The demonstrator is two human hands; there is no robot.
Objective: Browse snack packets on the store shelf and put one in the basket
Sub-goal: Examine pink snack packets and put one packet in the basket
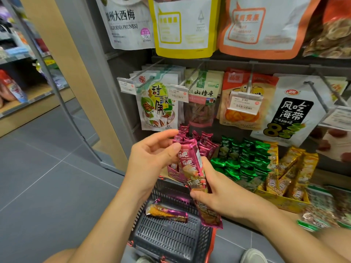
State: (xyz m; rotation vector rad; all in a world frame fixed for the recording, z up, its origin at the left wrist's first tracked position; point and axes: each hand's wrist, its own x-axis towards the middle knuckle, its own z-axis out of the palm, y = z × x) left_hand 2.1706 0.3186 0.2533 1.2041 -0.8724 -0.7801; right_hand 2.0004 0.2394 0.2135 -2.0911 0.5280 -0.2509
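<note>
Snack packet, long and magenta, held in both hands in the middle of the view, in front of a store shelf. It stands nearly upright, its top leaning a little to the left. The left hand pinches the upper end, thumb on the front face and fingers curled over the top. The right hand grips the lower half, thumb across the front and fingers wrapped behind; the packet's bottom end sticks out below it. Directly beneath, near the person, a dark grey basket with red trim sits on the grey tiled floor, and a second packet lies flat inside it. Behind the hands, display boxes on the low shelf hold more magenta packets, with green packets and then gold packets to the right. Larger snack bags hang on hooks above, with price tags in front of them.
</note>
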